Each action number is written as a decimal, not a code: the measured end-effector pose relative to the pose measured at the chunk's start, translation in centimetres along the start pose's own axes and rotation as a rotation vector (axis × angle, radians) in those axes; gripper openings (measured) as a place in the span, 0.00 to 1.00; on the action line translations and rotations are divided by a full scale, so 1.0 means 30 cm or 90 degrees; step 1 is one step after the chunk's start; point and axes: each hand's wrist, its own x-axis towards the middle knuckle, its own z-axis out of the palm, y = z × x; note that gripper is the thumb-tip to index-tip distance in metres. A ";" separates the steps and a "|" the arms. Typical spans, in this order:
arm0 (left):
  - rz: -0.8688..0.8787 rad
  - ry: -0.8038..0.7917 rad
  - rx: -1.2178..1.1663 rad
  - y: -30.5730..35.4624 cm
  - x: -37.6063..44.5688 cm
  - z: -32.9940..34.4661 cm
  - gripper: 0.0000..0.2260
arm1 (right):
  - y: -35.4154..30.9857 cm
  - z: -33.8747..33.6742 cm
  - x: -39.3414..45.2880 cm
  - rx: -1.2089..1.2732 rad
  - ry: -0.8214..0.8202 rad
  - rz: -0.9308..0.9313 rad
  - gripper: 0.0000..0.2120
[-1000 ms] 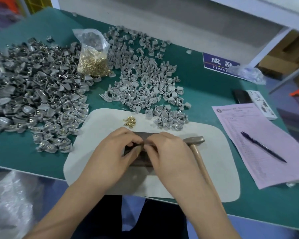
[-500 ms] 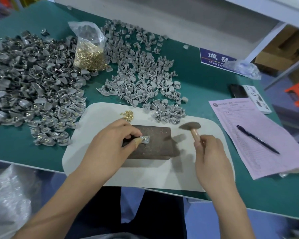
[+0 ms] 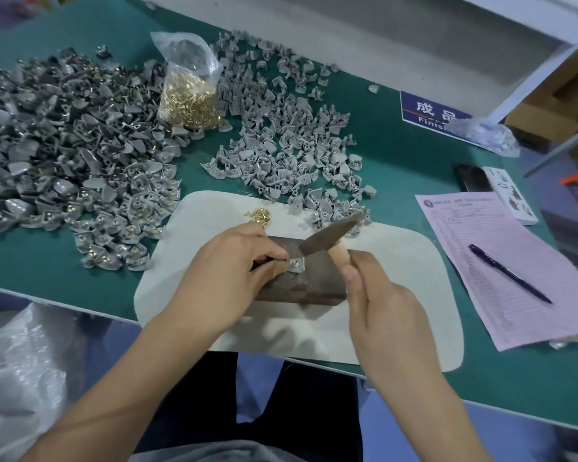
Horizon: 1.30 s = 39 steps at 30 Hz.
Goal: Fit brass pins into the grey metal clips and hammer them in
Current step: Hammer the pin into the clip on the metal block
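Note:
My left hand [image 3: 229, 275] pinches a grey metal clip [image 3: 297, 264] with a brass pin in it, flat on a dark block [image 3: 309, 285]. My right hand [image 3: 377, 305] grips the wooden handle of a hammer [image 3: 327, 235]; its blurred head hangs just above and to the right of the clip. A few loose brass pins [image 3: 258, 215] lie on the white mat [image 3: 397, 295] behind my left hand. A clear bag of brass pins [image 3: 189, 95] stands between two heaps of clips: a darker one [image 3: 64, 145] on the left and a lighter one [image 3: 287, 138] in the middle.
A pink form [image 3: 501, 261] with a pen [image 3: 509, 273] lies at the right, next to a black phone [image 3: 471, 178] and a card. A blue sign [image 3: 427, 111] and a crumpled plastic bag [image 3: 484, 135] sit at the back right. The green table's front edge runs under my wrists.
My right hand left the clip, took up the hammer, and has swung its head in over the clip. My left hand keeps holding the clip on the block.

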 end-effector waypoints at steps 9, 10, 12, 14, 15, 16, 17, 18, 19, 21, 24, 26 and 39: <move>0.007 -0.016 0.020 0.003 0.007 -0.006 0.03 | -0.026 -0.020 -0.003 -0.005 0.028 0.008 0.21; 0.009 -0.018 0.021 0.005 0.007 -0.007 0.03 | -0.032 -0.019 -0.004 -0.020 -0.014 0.004 0.23; 0.012 -0.025 0.028 0.007 0.011 -0.010 0.03 | -0.018 -0.029 0.000 -0.047 -0.031 -0.015 0.23; 0.009 -0.032 0.029 0.004 0.013 -0.012 0.03 | -0.003 -0.047 0.007 -0.029 0.034 -0.007 0.19; 0.008 -0.032 0.026 0.004 0.012 -0.011 0.03 | -0.003 -0.051 0.006 0.002 0.070 0.008 0.19; 0.007 -0.029 0.025 0.005 0.010 -0.011 0.03 | -0.010 -0.048 0.004 0.027 0.090 0.010 0.19; 0.007 -0.026 0.025 0.006 0.007 -0.011 0.03 | -0.020 -0.040 0.001 0.031 0.081 0.000 0.19; 0.009 -0.025 0.025 0.007 0.006 -0.011 0.03 | -0.028 -0.030 -0.004 0.019 0.044 -0.010 0.20; 0.012 -0.024 0.026 0.007 0.006 -0.011 0.03 | -0.033 -0.023 -0.010 0.001 0.001 -0.017 0.21; 0.014 -0.025 0.027 0.006 0.007 -0.014 0.03 | -0.017 -0.023 -0.016 -0.026 -0.007 -0.029 0.20; 0.000 -0.022 0.020 0.002 0.007 -0.011 0.02 | 0.000 -0.031 -0.012 0.037 0.086 0.004 0.18; -0.008 -0.018 0.017 0.005 0.007 -0.008 0.02 | -0.017 -0.021 -0.020 0.055 0.087 0.007 0.20; 0.001 -0.040 0.037 0.022 0.020 -0.018 0.02 | 0.005 -0.024 -0.019 -0.010 -0.004 -0.013 0.17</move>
